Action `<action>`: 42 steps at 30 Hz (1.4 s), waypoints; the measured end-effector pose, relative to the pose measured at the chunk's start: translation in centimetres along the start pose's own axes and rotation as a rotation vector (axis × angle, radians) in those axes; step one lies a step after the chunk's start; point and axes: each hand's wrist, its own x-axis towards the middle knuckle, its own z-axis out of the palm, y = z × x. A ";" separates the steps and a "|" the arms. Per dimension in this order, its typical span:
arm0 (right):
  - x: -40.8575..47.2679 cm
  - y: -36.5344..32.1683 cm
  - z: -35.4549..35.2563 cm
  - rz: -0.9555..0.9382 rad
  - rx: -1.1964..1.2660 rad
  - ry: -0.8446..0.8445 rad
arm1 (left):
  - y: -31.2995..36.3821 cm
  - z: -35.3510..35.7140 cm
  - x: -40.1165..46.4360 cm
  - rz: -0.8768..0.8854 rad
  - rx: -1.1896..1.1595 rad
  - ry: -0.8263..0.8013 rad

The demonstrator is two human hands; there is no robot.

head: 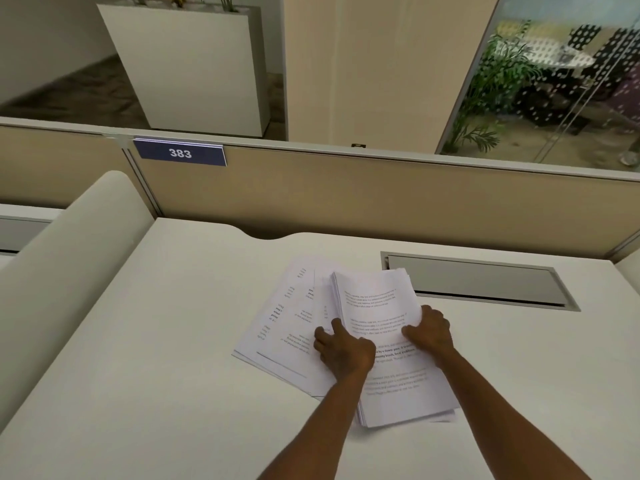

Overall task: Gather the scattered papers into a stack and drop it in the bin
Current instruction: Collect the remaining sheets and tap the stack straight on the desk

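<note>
A thick stack of printed white papers [381, 306] lies on the white desk [156, 358], a little right of centre. My right hand [431, 332] grips the stack's right edge, thumb on top. My left hand [341, 348] rests at the stack's left edge with fingers spread, pressing on it and on the looser sheets [284, 323] that fan out to the left beneath it. No bin is in view.
A grey cable flap [478, 284] is set into the desk just behind the stack. A beige partition [346, 195] with a blue sign reading 383 [180, 153] bounds the far side. A curved white divider [69, 254] rises at the left.
</note>
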 end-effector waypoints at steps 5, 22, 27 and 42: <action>-0.3 0.1 1.0 -0.006 0.002 0.084 | 0.6 -0.1 0.3 -0.056 -0.119 -0.037; -0.8 0.3 2.3 0.089 0.167 0.087 | 0.3 -1.8 1.0 0.047 0.105 0.069; -1.2 -0.7 2.9 0.106 0.087 0.134 | -0.1 -2.8 2.4 0.007 0.168 0.036; -4.1 -0.6 2.6 0.135 0.567 0.109 | -1.2 -3.7 3.6 0.131 -0.137 -0.048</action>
